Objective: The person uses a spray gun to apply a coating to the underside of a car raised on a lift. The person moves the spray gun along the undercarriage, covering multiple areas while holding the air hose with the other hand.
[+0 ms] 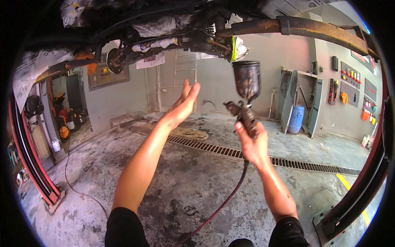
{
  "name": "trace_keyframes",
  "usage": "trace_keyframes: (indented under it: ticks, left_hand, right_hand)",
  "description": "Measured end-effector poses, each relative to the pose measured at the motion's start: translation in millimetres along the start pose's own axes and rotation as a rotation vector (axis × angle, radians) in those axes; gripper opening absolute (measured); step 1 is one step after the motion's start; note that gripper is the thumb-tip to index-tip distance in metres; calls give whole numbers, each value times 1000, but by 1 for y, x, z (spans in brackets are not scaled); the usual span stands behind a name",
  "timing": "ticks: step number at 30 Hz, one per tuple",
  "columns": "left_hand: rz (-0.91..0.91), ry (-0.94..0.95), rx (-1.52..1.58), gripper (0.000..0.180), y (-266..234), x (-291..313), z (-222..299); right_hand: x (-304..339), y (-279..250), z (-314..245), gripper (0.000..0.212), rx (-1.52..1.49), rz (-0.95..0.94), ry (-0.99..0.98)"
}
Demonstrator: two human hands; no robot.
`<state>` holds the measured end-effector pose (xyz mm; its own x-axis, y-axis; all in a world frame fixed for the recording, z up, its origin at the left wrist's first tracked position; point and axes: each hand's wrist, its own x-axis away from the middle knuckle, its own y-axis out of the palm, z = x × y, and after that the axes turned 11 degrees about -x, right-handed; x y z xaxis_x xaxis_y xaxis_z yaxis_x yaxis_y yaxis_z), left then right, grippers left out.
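My right hand (254, 144) is wrapped round a dark, paint-stained spray gun (246, 117), held up in front of me. A black cup (247, 80) sits on top of the gun. From below the grip, a dark red air hose (224, 201) runs down toward the floor. To its left my left hand (183, 105) is raised, fingers stretched out, holding nothing. Both hands are below a vehicle's underside (201, 24), apart from it. Its parts are dark and partly wrapped in newspaper and plastic. Yellow-green tape (234, 49) rings one wheel hub.
Rusty lift arms (325, 33) hold the vehicle overhead, between a left red lift post (31, 160) and a right post (366, 185). A floor grate (205, 146) crosses the concrete. A blue barrel (296, 119) stands by the back wall; tools hang on wall panels (351, 74) at right.
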<state>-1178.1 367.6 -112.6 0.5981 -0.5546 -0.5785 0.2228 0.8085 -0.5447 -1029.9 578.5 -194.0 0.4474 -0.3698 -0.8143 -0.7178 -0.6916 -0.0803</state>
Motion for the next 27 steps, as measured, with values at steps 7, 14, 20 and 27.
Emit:
trace_keyframes:
  ticks: [7, 14, 20, 27]
  left_hand:
    - [-193, -315, 89, 82, 5, 150, -130]
    - [-314, -669, 226, 100, 13, 338, -209]
    - [-330, -837, 337, 87, 25, 427, -251]
    - [-582, -649, 595, 78, 69, 452, -197]
  right_hand:
    - [-71, -22, -43, 39, -135, 131, -142]
    - [-145, -37, -141, 33, -30, 234, -253]
    - [-162, -29, -226, 32, 64, 323, -350]
    - [-137, 2, -273, 33, 18, 315, -425]
